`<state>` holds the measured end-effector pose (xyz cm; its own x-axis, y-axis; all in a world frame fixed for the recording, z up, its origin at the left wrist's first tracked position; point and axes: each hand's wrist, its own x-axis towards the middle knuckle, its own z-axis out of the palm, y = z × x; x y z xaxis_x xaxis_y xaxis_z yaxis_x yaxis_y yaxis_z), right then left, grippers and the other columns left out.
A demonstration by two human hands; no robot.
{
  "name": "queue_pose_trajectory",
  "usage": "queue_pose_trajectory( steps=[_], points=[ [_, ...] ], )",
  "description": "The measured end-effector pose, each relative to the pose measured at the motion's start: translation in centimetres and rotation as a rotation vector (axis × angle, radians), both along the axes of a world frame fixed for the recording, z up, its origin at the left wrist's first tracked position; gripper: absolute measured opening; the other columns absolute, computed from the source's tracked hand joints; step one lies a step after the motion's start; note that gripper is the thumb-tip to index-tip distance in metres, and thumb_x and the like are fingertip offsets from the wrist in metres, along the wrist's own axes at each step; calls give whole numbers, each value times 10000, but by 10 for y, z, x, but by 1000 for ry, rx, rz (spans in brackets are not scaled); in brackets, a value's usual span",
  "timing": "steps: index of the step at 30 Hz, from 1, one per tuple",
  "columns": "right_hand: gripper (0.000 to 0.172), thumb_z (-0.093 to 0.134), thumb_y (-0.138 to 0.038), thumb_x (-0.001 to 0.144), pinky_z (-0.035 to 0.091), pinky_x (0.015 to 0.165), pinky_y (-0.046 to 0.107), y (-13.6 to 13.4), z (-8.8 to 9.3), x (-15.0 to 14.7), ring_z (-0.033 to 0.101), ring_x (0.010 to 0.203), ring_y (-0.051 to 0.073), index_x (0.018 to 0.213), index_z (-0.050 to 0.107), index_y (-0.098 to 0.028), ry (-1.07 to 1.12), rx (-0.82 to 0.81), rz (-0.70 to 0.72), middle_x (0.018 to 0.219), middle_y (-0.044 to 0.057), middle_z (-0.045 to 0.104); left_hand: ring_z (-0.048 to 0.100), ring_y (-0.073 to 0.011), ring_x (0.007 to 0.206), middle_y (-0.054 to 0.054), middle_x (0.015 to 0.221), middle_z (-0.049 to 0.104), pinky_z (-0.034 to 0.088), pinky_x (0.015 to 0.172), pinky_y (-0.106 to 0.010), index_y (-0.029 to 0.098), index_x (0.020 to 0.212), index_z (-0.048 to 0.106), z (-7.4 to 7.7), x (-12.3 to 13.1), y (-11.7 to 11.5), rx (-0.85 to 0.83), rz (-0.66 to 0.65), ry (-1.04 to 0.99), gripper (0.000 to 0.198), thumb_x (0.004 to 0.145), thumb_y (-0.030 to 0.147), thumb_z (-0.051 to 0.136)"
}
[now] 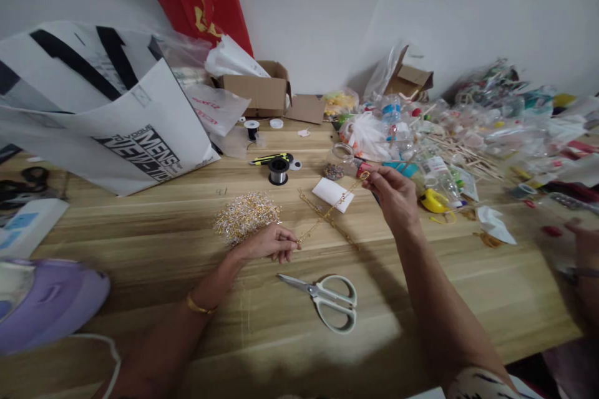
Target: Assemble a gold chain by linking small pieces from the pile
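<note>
A thin gold beaded strand point(335, 206) stretches between my two hands. My right hand point(392, 194) pinches its upper end, which forms a small loop. Fingertips of my left hand point(275, 242) hold its lower end. Under the strand, a second gold strand point(344, 234) lies across the wood table point(187, 268), beside a white card point(331, 194). A fluffy gold and silver tinsel pile point(246, 215) sits just behind my left hand. Scissors point(322, 299) with pale handles lie in front of my hands.
Behind are a wire spool point(278, 171), a yellow cutter point(271, 159) and a jar of beads point(339, 162). Bags, bottles and sticks crowd the back right. A large white bag point(140, 131) and a purple object point(56, 302) stand left. Another person's hand point(584, 240) is at far right.
</note>
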<state>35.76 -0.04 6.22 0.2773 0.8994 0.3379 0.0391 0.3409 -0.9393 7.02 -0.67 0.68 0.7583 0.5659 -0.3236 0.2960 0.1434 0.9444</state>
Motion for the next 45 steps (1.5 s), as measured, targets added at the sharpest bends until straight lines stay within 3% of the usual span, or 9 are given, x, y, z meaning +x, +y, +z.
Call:
queue_pose_trajectory(
  steps=[10,37,45],
  points=[
    [180,676,-302,734,520,671,281,3,-1,2,581,635,106,863,688,-177,41,-23,-29,755,14,630,536,-71,506,-33,647,674,383,456,-169,95,911,675,-5,2,0,-27,17,9,353,716,388,656],
    [157,675,-303,738,521,660,263,9,-10,9,582,600,91,838,667,-182,40,2,-32,687,-12,602,634,-119,580,-96,734,714,434,504,-193,100,801,646,-9,2,-1,-4,-35,-23,366,745,460,616],
    [188,670,-329,736,522,659,280,6,-4,8,590,620,109,851,657,-181,16,-2,-40,732,5,623,596,-111,575,-59,670,676,428,523,-198,99,782,644,-12,4,-1,108,74,-13,307,704,395,665]
  ],
)
